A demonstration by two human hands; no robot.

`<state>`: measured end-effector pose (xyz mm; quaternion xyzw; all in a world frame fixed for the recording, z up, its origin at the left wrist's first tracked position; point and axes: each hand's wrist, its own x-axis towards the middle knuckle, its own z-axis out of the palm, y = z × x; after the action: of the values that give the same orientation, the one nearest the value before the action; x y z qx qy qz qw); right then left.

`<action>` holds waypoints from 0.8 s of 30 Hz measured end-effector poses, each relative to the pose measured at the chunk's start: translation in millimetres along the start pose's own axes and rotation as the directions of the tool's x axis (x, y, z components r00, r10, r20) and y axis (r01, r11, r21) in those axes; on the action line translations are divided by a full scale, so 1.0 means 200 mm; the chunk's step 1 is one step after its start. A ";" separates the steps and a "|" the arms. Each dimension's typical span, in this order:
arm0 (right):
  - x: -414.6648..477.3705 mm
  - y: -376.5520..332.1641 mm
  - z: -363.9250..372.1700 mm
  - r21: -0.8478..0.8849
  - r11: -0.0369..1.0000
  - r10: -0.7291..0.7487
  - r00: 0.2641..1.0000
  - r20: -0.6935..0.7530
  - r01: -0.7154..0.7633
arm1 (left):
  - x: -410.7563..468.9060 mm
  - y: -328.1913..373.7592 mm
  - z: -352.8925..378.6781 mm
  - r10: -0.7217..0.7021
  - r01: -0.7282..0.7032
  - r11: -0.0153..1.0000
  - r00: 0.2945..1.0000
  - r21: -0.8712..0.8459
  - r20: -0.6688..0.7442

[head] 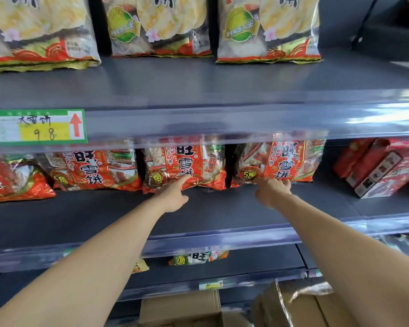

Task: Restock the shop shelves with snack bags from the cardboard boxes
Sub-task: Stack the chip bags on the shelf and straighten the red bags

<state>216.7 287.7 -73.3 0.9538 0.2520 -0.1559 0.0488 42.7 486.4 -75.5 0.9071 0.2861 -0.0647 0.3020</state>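
I press left hand (174, 195) and right hand (272, 191), straight-fingered and gripping nothing, on shelved snack bags (187, 161); next I should fetch more from the cardboard box (180, 308).

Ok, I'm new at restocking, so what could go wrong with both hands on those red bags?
The left hand and right hand touch two upright red bags low down; a push there might tip them forward. The cardboard boxes sit just below the shelves, so stepping closer may mean tripping.
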 end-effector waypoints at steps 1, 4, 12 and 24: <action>0.03 0.01 0.00 -0.009 1.000 -0.010 1.000 -0.012 0.010 | 0.02 0.00 0.00 -0.011 0.011 1.000 1.000 0.011 -0.003; 0.09 0.02 -0.02 -0.011 0.999 -0.042 0.998 -0.051 0.042 | 0.07 -0.01 -0.01 -0.029 0.031 0.998 0.999 0.050 -0.039; 0.03 0.07 -0.07 -0.049 0.996 -0.078 0.985 -0.156 0.071 | 0.11 0.05 0.03 -0.024 0.031 0.995 0.997 0.091 -0.074; -0.20 -0.13 -0.10 0.030 0.980 -0.195 0.977 -0.090 0.199 | -0.10 0.10 -0.04 0.009 -0.011 0.997 1.000 0.080 0.022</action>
<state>175.8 294.6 -40.8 0.9308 0.3441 -0.1235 0.0035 37.3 468.1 -53.1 0.9192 0.2754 -0.0847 0.2686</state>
